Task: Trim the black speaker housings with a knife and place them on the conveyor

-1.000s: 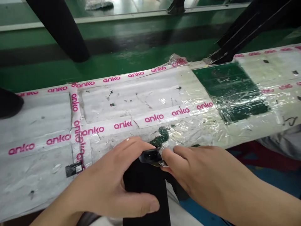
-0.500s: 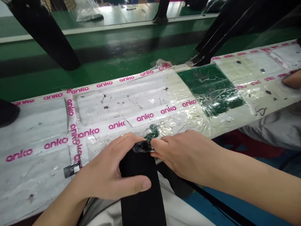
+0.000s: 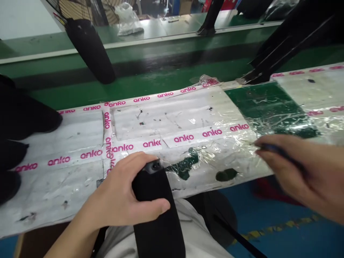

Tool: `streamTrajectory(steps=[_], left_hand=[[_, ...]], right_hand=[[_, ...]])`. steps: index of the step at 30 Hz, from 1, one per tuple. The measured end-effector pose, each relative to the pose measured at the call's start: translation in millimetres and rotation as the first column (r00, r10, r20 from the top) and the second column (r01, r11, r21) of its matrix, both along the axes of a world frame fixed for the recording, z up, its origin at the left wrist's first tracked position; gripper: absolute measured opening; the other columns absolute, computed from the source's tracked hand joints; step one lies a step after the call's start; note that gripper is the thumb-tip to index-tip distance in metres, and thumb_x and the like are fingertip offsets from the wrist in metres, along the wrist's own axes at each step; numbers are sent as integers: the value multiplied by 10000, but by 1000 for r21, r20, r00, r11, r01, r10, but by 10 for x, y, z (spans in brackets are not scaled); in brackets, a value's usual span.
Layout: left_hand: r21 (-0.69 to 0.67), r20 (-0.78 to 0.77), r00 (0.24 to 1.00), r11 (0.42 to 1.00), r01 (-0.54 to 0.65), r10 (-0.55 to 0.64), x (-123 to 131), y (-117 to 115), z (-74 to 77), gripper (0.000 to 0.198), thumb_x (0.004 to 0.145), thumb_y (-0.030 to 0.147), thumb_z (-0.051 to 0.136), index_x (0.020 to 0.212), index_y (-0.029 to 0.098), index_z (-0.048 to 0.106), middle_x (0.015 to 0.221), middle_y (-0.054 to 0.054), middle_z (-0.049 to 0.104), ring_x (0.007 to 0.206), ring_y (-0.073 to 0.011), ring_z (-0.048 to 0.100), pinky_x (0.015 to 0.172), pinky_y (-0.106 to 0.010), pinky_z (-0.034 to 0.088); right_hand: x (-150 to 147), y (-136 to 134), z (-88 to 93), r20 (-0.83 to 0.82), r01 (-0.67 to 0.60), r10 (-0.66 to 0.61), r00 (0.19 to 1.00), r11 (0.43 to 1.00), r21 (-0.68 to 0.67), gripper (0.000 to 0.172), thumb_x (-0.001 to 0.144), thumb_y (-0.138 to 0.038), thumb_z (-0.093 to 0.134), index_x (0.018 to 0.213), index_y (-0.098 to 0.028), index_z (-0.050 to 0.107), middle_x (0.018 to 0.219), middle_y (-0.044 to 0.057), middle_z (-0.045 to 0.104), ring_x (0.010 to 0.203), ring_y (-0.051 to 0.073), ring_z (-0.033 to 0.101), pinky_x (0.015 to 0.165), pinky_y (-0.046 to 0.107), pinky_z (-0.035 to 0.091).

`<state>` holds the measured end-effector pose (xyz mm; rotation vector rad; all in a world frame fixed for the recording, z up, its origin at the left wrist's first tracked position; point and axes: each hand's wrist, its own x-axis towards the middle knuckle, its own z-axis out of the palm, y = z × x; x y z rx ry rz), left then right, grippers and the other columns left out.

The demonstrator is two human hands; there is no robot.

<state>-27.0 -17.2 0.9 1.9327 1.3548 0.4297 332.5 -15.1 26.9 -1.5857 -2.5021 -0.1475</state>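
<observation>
My left hand (image 3: pixel 126 199) is wrapped round the top of a long black fabric-covered piece (image 3: pixel 157 218) that rises from my lap to the near edge of the workbench. A small black plastic tip (image 3: pixel 153 166) sticks out of its top end by my fingers. My right hand (image 3: pixel 301 172) is off to the right, blurred by motion, over the clear plastic on the bench. Its fingers are pinched on a thin dark cord or rod (image 3: pixel 282 154).
The workbench (image 3: pixel 67 150) is covered in white sheet, clear film and pink "anko" tape, with green patches (image 3: pixel 264 102) showing. Beyond it runs a green conveyor (image 3: pixel 150 79). Black fabric pieces lie at the left edge (image 3: pixel 18 118) and stand behind (image 3: pixel 92 50).
My right hand has left the tip of the black piece and swung right, now pinching a thin dark item. My left hand keeps its grip; the tip now sits flush in the fabric.
</observation>
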Motion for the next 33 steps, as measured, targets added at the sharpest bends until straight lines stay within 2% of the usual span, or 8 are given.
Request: streamTrajectory(steps=[2,3,5,8,11,18,28,33], left_hand=[[-15,-15,999,999,38,-38,-4,45,21,629,712,464,875,1268,227,703,1216,-102,781,1105,-365,752,980,-521,616],[-31,-5,997,997,72,-72,11,77,34,614,696,445,891,1239,221,714,1176,-88,788,1074,-349,758,983,-509,618],[-73,39,989,987,142,-139,42,144,50,573,682,415,918,1187,222,726,1108,-58,792,1007,-307,763,974,-474,624],[-67,79,978,978,197,-191,35,209,21,614,678,449,947,1208,238,719,1099,-50,793,980,-295,764,968,-466,630],[-7,65,971,972,233,-232,-9,213,-46,705,668,535,961,1244,223,702,1079,-73,791,954,-323,776,947,-506,644],[128,85,966,964,233,-245,-25,172,-115,876,626,553,1010,1333,202,631,1178,-120,797,1034,-364,796,1021,-559,639],[97,109,960,964,248,-258,-57,199,-157,854,655,637,981,1331,249,632,1113,-87,791,952,-336,790,972,-545,651],[71,139,958,967,244,-252,-50,218,-145,843,606,607,1007,1282,248,653,1062,-70,788,874,-303,766,913,-496,652]], right_hand=[[-263,-54,-98,-87,-213,213,973,977,6,253,1160,-264,334,1224,-206,572,877,75,797,642,214,751,580,346,511],[-439,-96,-145,-95,-279,280,955,960,26,240,1158,-231,333,1215,-198,564,919,84,805,667,199,761,549,329,501],[-775,-184,-226,-120,-322,328,937,944,69,245,1130,-154,314,1161,-192,554,952,102,800,686,201,758,511,343,467],[-1063,-265,-286,-103,-327,330,938,944,47,288,1041,-74,373,1267,-129,543,919,76,780,675,212,736,529,369,456],[-1108,-261,-273,-73,-326,325,943,945,-7,391,963,-53,425,1339,-113,512,889,38,751,656,208,711,547,379,442],[-1111,-159,-248,-65,-326,321,945,942,-78,411,874,-103,529,1279,-172,537,798,-44,659,574,188,635,550,371,418],[-1099,-133,-240,-80,-347,338,938,925,-154,407,851,-101,537,1241,-216,550,837,-54,663,611,181,598,583,364,392],[-1128,-159,-203,-57,-306,301,952,944,-124,362,847,-94,552,1183,-230,545,791,-51,645,570,168,566,554,358,373]])
